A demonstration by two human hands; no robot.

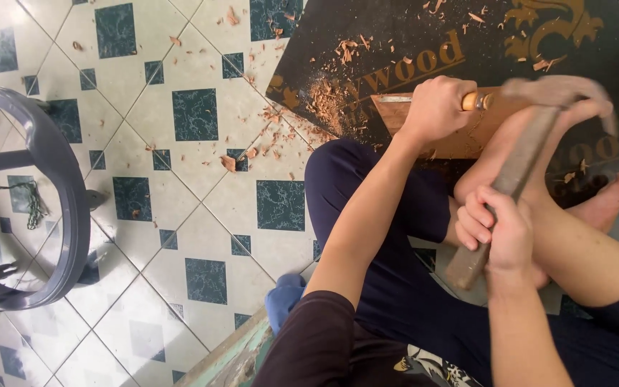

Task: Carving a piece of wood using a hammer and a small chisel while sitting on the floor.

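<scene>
Right hand point(499, 229) in a closed grip around the hammer point(517, 172) handle, long axis slanting up to a blurred head just beside the chisel point(476, 101) butt. Left hand point(435, 107) wrapped tight on that chisel, blade pointing left across the wooden board point(478, 132). Bare foot point(603, 204) braced alongside. Beyond: dark mat point(395, 36), wood shavings point(324, 97), tiled floor point(195, 115), chair frame point(51, 143).

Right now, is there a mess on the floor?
Yes. Wood chips lie scattered over the tiled floor and piled on the black board beside the wooden piece, near the left hand gripping a chisel. The right hand holds a hammer.
</scene>
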